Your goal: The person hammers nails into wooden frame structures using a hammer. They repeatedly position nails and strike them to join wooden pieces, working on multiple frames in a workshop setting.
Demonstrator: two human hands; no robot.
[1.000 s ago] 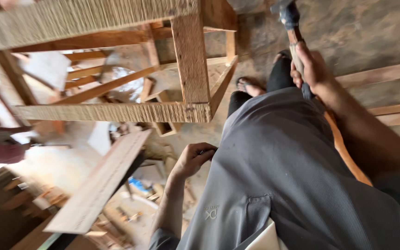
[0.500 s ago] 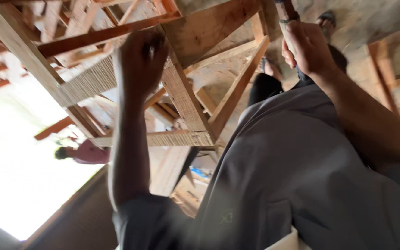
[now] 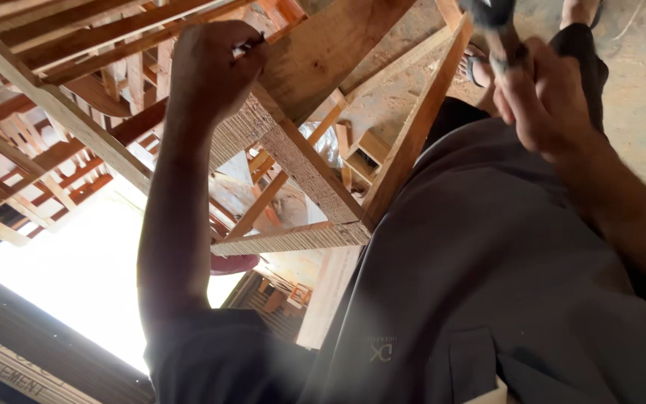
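A bare wooden furniture frame (image 3: 315, 179) with rough ribbed rails stands right in front of me. My left hand (image 3: 211, 71) is raised to its upper rail and pinches a small thin nail-like piece (image 3: 247, 46) against the wood. At the upper right, my right hand (image 3: 543, 97) is closed on the handle of a hammer (image 3: 491, 19), whose dark head is held up beside the frame's slanted leg (image 3: 420, 127). My grey shirt fills the lower right.
More wooden frames (image 3: 46, 142) are stacked at the left, above a bright opening (image 3: 61, 277). A plank (image 3: 330, 292) leans below the frame. A pink-sleeved part of another person (image 3: 233, 263) shows behind it. My sandalled foot (image 3: 480, 67) rests on the dusty floor (image 3: 637, 67).
My left hand has risen from my lap to the frame's upper rail and now pinches the nail-like piece. The view has tilted closer to the frame; the hammer hand stays raised.
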